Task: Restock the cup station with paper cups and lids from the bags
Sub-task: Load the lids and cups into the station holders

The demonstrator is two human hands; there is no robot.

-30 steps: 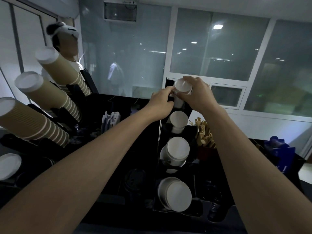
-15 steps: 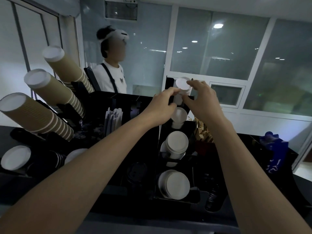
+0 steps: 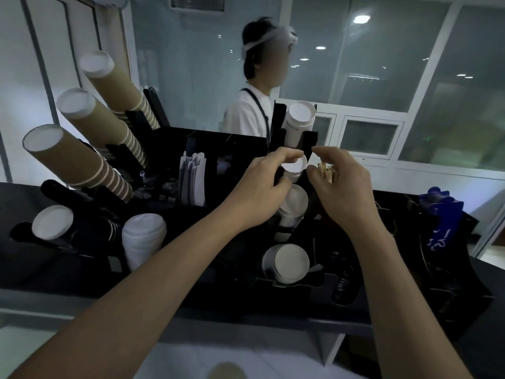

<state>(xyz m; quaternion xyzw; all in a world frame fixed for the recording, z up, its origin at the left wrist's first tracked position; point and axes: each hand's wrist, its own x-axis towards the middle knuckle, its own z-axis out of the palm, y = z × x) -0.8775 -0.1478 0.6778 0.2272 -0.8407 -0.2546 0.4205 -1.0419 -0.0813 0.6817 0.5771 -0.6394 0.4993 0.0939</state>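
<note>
Your left hand (image 3: 262,187) pinches a small white cup (image 3: 294,166) at the black rack's (image 3: 308,143) twelve o'clock slot; your right hand (image 3: 341,184) hangs loosely curled, its fingertips hard to read.

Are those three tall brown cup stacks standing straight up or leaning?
Leaning. The three brown cup stacks tilt up and to the left out of their black holders, white bottoms facing the camera.

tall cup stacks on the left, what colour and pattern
Brown ribbed cups with white rims showing as stripes, seen in the head view.
</note>
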